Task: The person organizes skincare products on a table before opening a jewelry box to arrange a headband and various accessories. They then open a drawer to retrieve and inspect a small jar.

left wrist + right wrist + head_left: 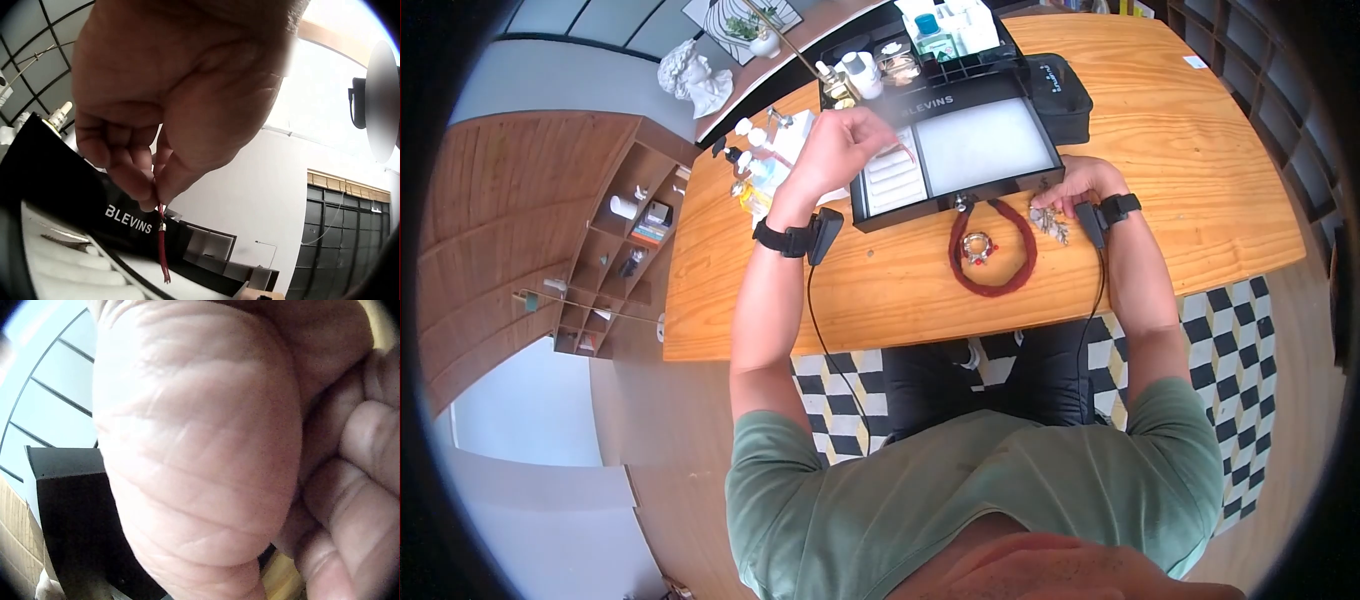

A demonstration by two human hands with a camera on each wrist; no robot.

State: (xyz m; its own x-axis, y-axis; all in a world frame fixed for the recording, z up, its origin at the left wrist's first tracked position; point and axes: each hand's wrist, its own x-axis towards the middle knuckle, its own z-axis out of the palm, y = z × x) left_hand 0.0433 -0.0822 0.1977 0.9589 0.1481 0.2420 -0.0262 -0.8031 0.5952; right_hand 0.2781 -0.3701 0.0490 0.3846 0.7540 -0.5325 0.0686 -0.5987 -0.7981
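My left hand (840, 150) is over the left part of a black drawer (955, 191), above white padded rolls (892, 182). In the left wrist view, the thumb and fingers of this hand (181, 94) pinch a thin red cord (163, 250) that hangs down. My right hand (1090, 182) is at the drawer's right front corner with fingers curled, beside a silvery leaf-like piece (1050, 222) on the table; whether it grips that piece is hidden. The right wrist view shows mostly the palm (206, 444).
In front of the drawer lies a dark red ring-shaped band (1027, 262) around a beaded bracelet (977, 248). Bottles (758, 165) stand at the left, a black case (1060, 100) at the right. Behind the drawer, the box holds bottles and a tissue pack (970, 30).
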